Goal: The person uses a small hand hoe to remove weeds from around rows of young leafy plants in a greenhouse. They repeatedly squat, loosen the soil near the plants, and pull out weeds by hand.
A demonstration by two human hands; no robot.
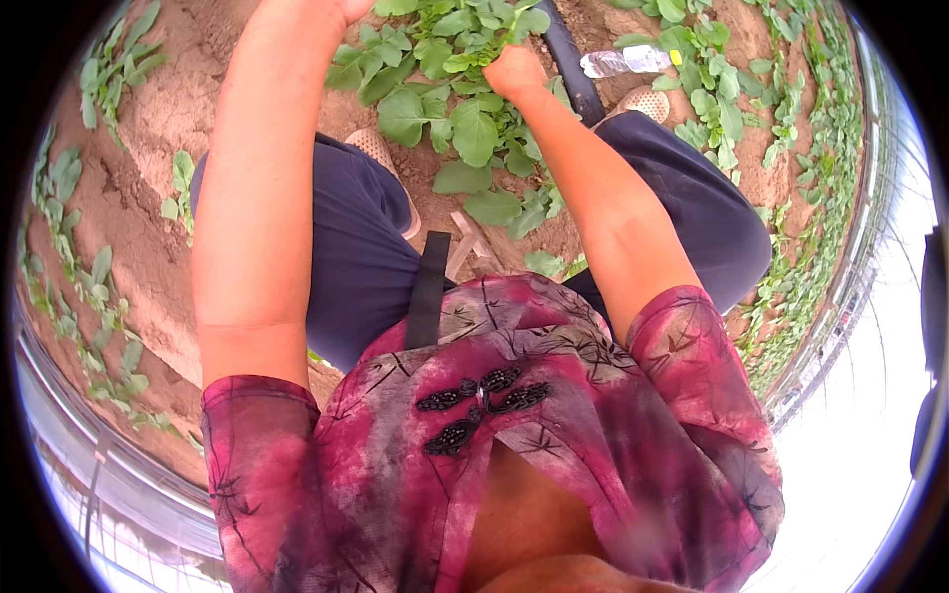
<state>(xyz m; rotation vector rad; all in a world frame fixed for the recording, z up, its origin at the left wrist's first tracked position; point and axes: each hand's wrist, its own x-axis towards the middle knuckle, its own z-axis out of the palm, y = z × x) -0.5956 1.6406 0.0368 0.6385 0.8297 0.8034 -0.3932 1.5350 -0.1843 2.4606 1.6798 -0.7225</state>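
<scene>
Broad-leaved green crop plants (474, 133) grow in a cluster between my feet. My right hand (515, 72) is closed in a fist at the upper right of this cluster, around leaf stems that show above it. Its fingertips are hidden from view. Only the edge of my left hand (357, 7) shows at the top of the picture, beyond the plants' left side. The frame cuts off its fingers, so what it touches is out of sight.
Right of the plants, a black pipe (571, 67) runs along the soil (163, 282). A clear plastic bottle (626, 59) with a yellow cap lies beside it. Perforated shoes (643, 104) flank the cluster. Wooden pieces (471, 241) sit below me. More crop rows (823, 244) stretch along both sides.
</scene>
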